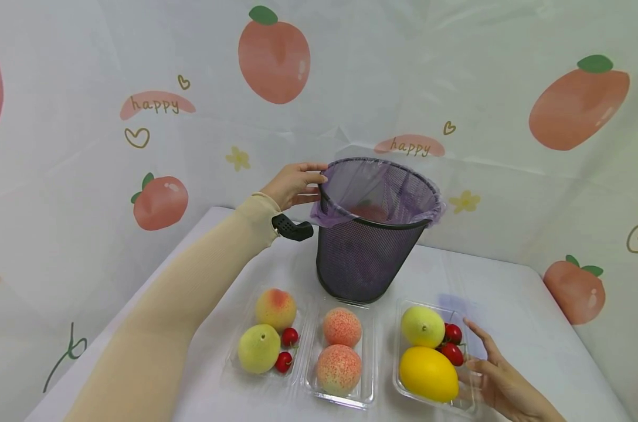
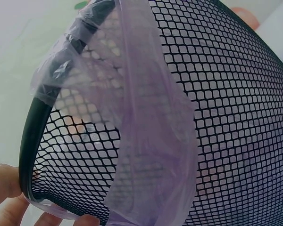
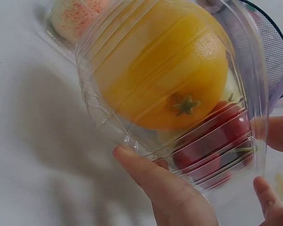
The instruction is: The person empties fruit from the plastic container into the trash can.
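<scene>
My left hand [image 1: 297, 186] grips the rim of a black mesh wastebasket [image 1: 363, 258], thumb and fingers on either side of the edge. A thin purple bin liner [image 2: 151, 122] lines the basket and folds over its rim. At the lower right, my right hand [image 1: 501, 381] holds the right side of a clear plastic fruit box [image 1: 396, 375]. Inside that box are a yellow mango-shaped fruit [image 1: 428, 374], a yellow-green pear-like fruit [image 1: 423, 326] and red cherries [image 1: 452, 354]. In the right wrist view, fingertips [image 3: 127, 155] press against the box's ribbed wall.
Left of the held box stands a clear box [image 1: 369, 381] with two speckled peaches [image 1: 339, 368]. Further left, another clear box [image 1: 234, 366] carries a peach [image 1: 275, 309], a green-yellow fruit [image 1: 259, 349] and two cherries [image 1: 289, 336]. A fruit-printed cloth [image 1: 340, 76] hangs behind the white table [image 1: 514, 310].
</scene>
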A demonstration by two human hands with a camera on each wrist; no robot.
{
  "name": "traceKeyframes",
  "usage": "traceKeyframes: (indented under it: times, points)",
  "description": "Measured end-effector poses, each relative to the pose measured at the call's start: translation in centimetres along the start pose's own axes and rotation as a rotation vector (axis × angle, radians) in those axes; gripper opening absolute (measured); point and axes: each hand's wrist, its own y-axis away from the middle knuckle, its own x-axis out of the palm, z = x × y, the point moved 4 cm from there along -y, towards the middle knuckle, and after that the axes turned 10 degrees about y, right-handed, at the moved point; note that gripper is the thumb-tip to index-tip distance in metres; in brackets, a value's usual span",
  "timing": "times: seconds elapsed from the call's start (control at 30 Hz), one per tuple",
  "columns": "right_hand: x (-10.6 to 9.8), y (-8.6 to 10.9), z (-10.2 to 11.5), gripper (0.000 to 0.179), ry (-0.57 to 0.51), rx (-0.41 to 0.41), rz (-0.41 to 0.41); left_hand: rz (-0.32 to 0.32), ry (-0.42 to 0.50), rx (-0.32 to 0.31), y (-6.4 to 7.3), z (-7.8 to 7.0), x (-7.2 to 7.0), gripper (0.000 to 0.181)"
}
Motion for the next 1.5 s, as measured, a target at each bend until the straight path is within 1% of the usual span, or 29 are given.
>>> traceKeyframes:
  times: [0.1, 0.2, 0.37, 0.5, 0.6, 0.7, 0.83, 0.93, 1.17, 1.33, 1.4, 1.43, 1.5]
  points:
    - [-0.1, 0.1, 0.1, 0.057, 0.037, 0.022, -0.052, -0.001, 0.004, 0.0, 0.0, -0.1, 0.0, 0.041]
    - [-0.2, 0.3, 0.3, 0.057, 0.055, 0.024, -0.074, -0.004, 0.003, -0.001, 0.1, -0.1, 0.1, 0.042]
    - [-0.2, 0.5, 0.9, 0.056, 0.054, -0.006, -0.053, -0.001, 0.006, -0.001, 0.0, -0.1, 0.1, 0.042]
    - [-0.3, 0.6, 1.4, 0.057, 0.02, -0.019, -0.038, -0.004, 0.012, -0.004, 0.0, 0.0, 0.0, 0.042]
    - [-0.4, 0.8, 1.7, 0.059, 0.01, -0.001, -0.062, -0.003, 0.011, -0.005, -0.1, 0.0, 0.0, 0.043]
    - [-0.5, 0.9, 1.8, 0.06, 0.007, 0.026, -0.108, 0.0, 0.005, -0.003, -0.1, 0.0, 0.0, 0.043]
    - [-0.6, 1.0, 2.1, 0.06, 0.009, 0.04, -0.147, -0.002, 0.004, -0.004, 0.0, 0.0, 0.0, 0.043]
    - [-0.8, 1.1, 2.3, 0.06, 0.02, 0.032, -0.16, -0.004, 0.005, -0.006, 0.0, 0.0, 0.0, 0.042]
    - [-1.0, 1.5, 3.0, 0.059, 0.024, -0.032, -0.135, -0.005, 0.015, -0.01, -0.1, 0.0, 0.0, 0.042]
    - [-1.3, 1.7, 4.0, 0.058, 0.05, -0.078, -0.153, 0.0, 0.008, -0.006, -0.1, 0.0, 0.0, 0.043]
    - [-1.4, 1.8, 4.5, 0.058, 0.047, -0.101, -0.155, 0.001, 0.008, -0.004, -0.1, 0.0, 0.0, 0.043]
    - [-1.4, 1.8, 4.7, 0.059, 0.032, -0.107, -0.161, 0.001, 0.008, -0.004, -0.1, 0.0, 0.0, 0.043]
    - [-1.3, 1.9, 5.2, 0.06, -0.005, -0.128, -0.146, 0.0, 0.009, -0.003, -0.1, 0.0, 0.0, 0.043]
